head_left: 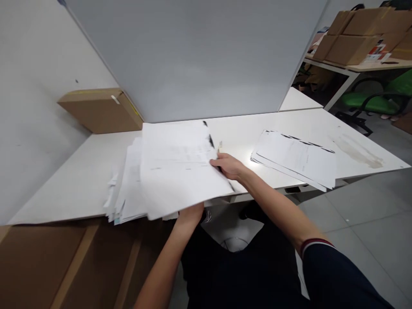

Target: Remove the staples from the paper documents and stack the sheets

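In the head view, printed white paper sheets (180, 159) with black marks along their right edge are lifted above the front of the table. My right hand (228, 166) grips that right edge, thumb on top and fingers beneath. My left hand (192, 212) is under the near edge of the sheets; its fingers are hidden by them. A loose, uneven pile of papers (130, 180) lies just left of the lifted sheets. Beyond my right hand a small cream-coloured object (220, 146) shows, too little of it to name.
Another paper stack (292, 156) lies on the right of the white table (337, 133), overhanging its front edge. A large whiteboard-like panel (199, 60) stands behind. A cardboard box (103, 109) sits at back left. More boxes (354, 43) and a green chair (363, 98) are at far right.
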Tool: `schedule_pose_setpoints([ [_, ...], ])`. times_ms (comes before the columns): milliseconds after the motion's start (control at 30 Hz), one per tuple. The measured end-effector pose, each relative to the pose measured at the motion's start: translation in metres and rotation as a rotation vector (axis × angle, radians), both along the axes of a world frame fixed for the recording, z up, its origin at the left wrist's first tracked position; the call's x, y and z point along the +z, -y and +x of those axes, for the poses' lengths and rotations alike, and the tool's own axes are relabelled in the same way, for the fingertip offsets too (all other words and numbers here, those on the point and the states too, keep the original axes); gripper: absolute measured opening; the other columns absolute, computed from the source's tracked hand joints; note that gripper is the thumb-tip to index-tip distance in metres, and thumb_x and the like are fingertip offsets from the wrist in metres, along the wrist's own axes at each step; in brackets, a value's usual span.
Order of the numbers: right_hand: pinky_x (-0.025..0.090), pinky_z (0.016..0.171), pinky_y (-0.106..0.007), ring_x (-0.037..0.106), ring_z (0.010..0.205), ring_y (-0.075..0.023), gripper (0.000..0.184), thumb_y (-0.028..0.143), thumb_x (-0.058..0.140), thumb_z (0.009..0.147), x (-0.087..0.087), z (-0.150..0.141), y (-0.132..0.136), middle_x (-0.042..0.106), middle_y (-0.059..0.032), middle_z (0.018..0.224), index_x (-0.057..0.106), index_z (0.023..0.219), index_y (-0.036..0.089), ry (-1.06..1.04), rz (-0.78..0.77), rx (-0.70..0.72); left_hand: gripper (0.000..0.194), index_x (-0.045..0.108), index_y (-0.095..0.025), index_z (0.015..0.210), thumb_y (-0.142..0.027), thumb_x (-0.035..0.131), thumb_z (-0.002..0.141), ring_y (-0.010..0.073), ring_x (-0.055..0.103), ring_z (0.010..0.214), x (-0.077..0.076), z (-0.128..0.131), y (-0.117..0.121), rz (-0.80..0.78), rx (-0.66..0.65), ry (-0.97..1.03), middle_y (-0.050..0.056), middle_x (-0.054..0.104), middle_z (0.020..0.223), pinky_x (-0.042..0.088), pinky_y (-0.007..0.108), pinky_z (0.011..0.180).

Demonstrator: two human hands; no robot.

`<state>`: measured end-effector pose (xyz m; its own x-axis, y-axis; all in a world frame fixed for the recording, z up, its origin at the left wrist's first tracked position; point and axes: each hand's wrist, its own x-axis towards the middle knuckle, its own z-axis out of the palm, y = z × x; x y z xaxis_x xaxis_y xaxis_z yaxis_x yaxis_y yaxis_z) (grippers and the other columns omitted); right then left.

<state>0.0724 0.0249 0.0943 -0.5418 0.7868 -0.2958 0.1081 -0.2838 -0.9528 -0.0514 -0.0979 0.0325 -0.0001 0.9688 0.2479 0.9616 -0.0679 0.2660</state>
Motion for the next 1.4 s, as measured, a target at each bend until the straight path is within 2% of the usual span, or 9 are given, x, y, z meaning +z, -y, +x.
schedule_pose_setpoints([
  [167, 0.049, 0.081, -0.039, 0.058, 0.096, -0.0209, 0.031, 0.032, 0.053, 0.088, -0.016, -0.073, -0.001, 0.058, -0.0059, 0.112, 0.055, 0.114, 0.014, 0.165, 0.026, 0.101, 0.044, 0.056, -0.021, 0.118, -0.007, 0.046, 0.078, 0.0301, 0.049, 0.115, 0.006, 0.026, 0.026, 0.111, -0.302, -0.243, 0.013, 0.054, 0.126, 0.041, 0.046, 0.093],
  [300, 0.049, 0.081, -0.040, 0.058, 0.096, -0.0217, 0.033, 0.032, 0.054, 0.087, -0.026, -0.065, 0.003, 0.056, -0.0065, 0.114, 0.054, 0.116, 0.015, 0.273, 0.149, 0.141, 0.030, 0.062, -0.018, 0.106, -0.014, 0.045, 0.082, 0.0271, 0.055, 0.099, 0.020, 0.031, 0.033, 0.186, -0.316, -0.205, 0.012, 0.063, 0.104, 0.046, 0.042, 0.081],
  [400, 0.049, 0.074, -0.032, 0.061, 0.077, -0.0161, 0.023, 0.029, 0.053, 0.086, -0.029, -0.033, 0.005, 0.063, -0.0020, 0.095, 0.060, 0.105, 0.017, 0.308, 0.316, 0.069, 0.027, 0.064, -0.017, 0.101, -0.014, 0.045, 0.082, 0.0289, 0.054, 0.100, 0.024, 0.023, 0.016, 0.137, -0.210, -0.217, 0.014, 0.062, 0.103, 0.045, 0.045, 0.080],
  [533, 0.046, 0.062, -0.025, 0.057, 0.061, -0.0118, 0.017, 0.029, 0.050, 0.083, -0.044, 0.025, 0.008, 0.064, 0.0003, 0.081, 0.062, 0.090, 0.020, 0.402, 0.531, -0.117, 0.035, 0.062, -0.019, 0.110, -0.010, 0.046, 0.079, 0.0354, 0.038, 0.123, 0.014, 0.014, -0.016, 0.100, -0.206, -0.277, 0.013, 0.056, 0.122, 0.030, 0.056, 0.099],
  [667, 0.046, 0.069, -0.029, 0.059, 0.069, -0.0160, 0.016, 0.029, 0.050, 0.080, -0.064, 0.094, 0.012, 0.064, -0.0020, 0.078, 0.063, 0.085, 0.020, 0.602, 0.691, -0.322, 0.045, 0.057, -0.018, 0.119, -0.005, 0.039, 0.079, 0.0356, 0.040, 0.123, 0.003, 0.003, -0.031, 0.008, -0.130, -0.304, 0.014, 0.056, 0.123, 0.030, 0.058, 0.098],
  [867, 0.039, 0.085, -0.042, 0.051, 0.101, -0.0291, 0.031, 0.035, 0.048, 0.083, -0.071, 0.196, -0.010, 0.060, -0.0153, 0.107, 0.062, 0.103, 0.015, 1.001, 0.848, -0.576, 0.046, 0.057, -0.015, 0.119, -0.002, 0.036, 0.079, 0.0352, 0.041, 0.123, 0.004, 0.005, -0.031, -0.023, -0.035, -0.358, 0.015, 0.055, 0.125, 0.032, 0.057, 0.097],
  [1033, 0.039, 0.087, -0.039, 0.044, 0.115, -0.0308, 0.052, 0.047, 0.052, 0.080, -0.064, 0.221, -0.043, 0.052, -0.0136, 0.126, 0.052, 0.121, 0.015, 1.218, 0.826, -0.365, 0.042, 0.056, -0.016, 0.118, -0.006, 0.042, 0.080, 0.0312, 0.040, 0.124, -0.001, 0.047, -0.034, 0.107, -0.217, -0.261, 0.013, 0.055, 0.125, 0.031, 0.050, 0.102],
  [1167, 0.043, 0.071, -0.035, 0.056, 0.096, -0.0278, 0.045, 0.050, 0.042, 0.087, -0.058, 0.208, -0.052, 0.059, -0.0150, 0.111, 0.054, 0.114, 0.015, 1.418, 0.800, -0.131, 0.031, 0.059, -0.017, 0.110, -0.014, 0.041, 0.086, 0.0234, 0.053, 0.102, -0.017, 0.068, -0.050, 0.177, -0.289, -0.089, 0.009, 0.063, 0.106, 0.043, 0.037, 0.086],
  [1400, 0.042, 0.067, -0.035, 0.058, 0.088, -0.0301, 0.027, 0.007, 0.033, 0.086, -0.063, 0.195, -0.048, 0.061, -0.0226, 0.095, 0.056, 0.101, 0.006, 1.565, 0.852, -0.005, 0.027, 0.059, -0.017, 0.107, -0.015, 0.040, 0.087, 0.0214, 0.052, 0.096, -0.034, 0.065, -0.060, 0.223, -0.281, 0.025, 0.009, 0.062, 0.102, 0.042, 0.036, 0.083],
])
